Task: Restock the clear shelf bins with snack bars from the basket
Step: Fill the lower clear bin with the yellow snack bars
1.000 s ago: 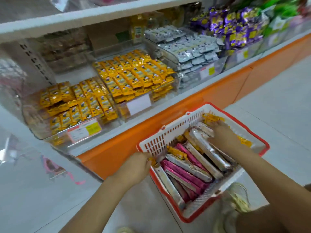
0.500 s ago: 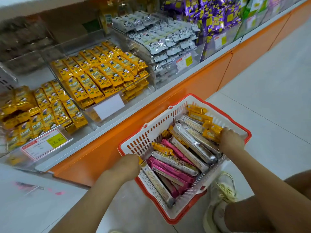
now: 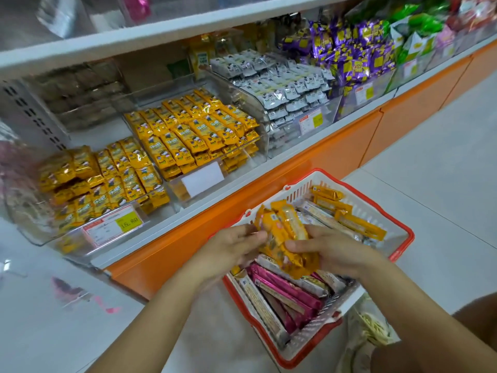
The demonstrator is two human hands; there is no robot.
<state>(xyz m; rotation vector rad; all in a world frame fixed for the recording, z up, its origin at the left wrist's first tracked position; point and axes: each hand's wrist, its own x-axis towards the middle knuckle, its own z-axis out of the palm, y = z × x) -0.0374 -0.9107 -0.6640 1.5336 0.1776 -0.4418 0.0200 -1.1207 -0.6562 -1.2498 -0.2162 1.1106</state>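
Note:
A white basket with a red rim (image 3: 403, 239) stands on the floor below the shelf, holding pink, silver and yellow snack bars (image 3: 285, 292). Above the basket, my left hand (image 3: 228, 251) and my right hand (image 3: 330, 251) together grip a bunch of yellow snack bars (image 3: 285, 238) from either side. On the shelf, two clear bins (image 3: 204, 181) hold rows of yellow packets; the left one (image 3: 107, 184) looks less tidy.
A clear bin of white-grey packets (image 3: 285, 90) and purple bags (image 3: 347, 55) sit further right on the shelf. An orange base panel (image 3: 322, 157) runs under the shelf edge. White tiled floor (image 3: 443, 170) lies to the right. My shoe (image 3: 373, 329) is beside the basket.
My left hand let go of the basket rim and my right hand lifted yellow bars out of the far corner; both hands now meet over the basket holding the bunch.

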